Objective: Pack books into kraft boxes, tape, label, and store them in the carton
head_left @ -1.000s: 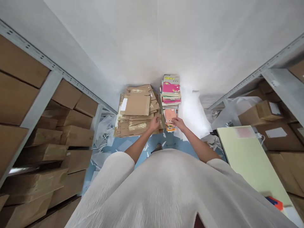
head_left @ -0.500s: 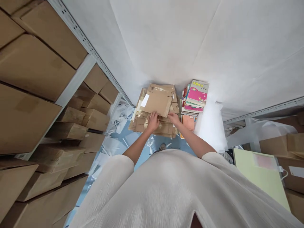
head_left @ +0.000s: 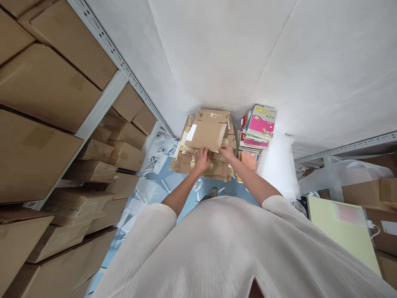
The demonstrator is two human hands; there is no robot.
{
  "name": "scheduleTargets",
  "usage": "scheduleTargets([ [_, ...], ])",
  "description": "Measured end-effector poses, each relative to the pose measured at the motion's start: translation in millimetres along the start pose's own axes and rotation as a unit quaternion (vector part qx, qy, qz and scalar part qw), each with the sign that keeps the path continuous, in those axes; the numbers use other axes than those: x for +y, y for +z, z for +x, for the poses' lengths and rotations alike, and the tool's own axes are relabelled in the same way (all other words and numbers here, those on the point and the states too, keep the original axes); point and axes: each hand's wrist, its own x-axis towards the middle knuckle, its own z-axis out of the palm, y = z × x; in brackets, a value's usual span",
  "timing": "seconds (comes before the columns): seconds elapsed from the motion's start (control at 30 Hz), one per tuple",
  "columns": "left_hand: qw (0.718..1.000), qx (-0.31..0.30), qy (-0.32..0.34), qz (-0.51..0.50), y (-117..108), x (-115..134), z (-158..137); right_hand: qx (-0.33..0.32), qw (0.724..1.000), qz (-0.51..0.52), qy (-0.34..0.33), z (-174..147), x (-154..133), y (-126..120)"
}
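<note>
A tall stack of flattened cardboard boxes (head_left: 207, 131) stands on the blue floor against the white wall. My left hand (head_left: 201, 160) rests on the front edge of the stack, fingers curled over the cardboard. At the stack's front right corner my right hand (head_left: 227, 152) touches the top flattened box. Whether either hand truly grips a sheet is hard to tell. A pile of books (head_left: 259, 126) with a pink cover on top stands just right of the cardboard.
Metal shelving with brown cartons (head_left: 46, 95) lines the left side. White paper scraps (head_left: 155, 157) litter the floor by the shelf. A white plastic bag (head_left: 277, 165) leans right of the books. A pale green board (head_left: 344, 227) and more cartons sit at the right.
One second ago my right hand was at the book pile; it has moved left onto the cardboard stack. My left hand stays on the stack. The view has swung left.
</note>
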Motion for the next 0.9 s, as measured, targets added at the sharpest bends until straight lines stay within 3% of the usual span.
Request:
scheduleTargets([
  [0.23, 0.998, 0.058, 0.015, -0.025, -11.4, 14.4, 2.0, 0.04, 0.999, -0.007, -0.033, 13.5, -27.9, -14.7],
  [0.43, 0.989, 0.129, 0.043, -0.055, -21.2, 32.8, 7.1, 0.051, 0.994, 0.007, -0.092, 10.2, -42.4, -57.9],
  [0.67, 0.982, 0.126, 0.131, -0.051, -20.4, 78.9, 17.0, 0.094, 0.987, 0.055, -0.122, -25.7, -35.1, -142.5],
  [0.9, 0.965, 0.061, 0.252, -0.04, 12.6, 178.6, 16.5, 0.215, 0.968, 0.09, -0.096, -108.2, 8.0, -260.4],
])
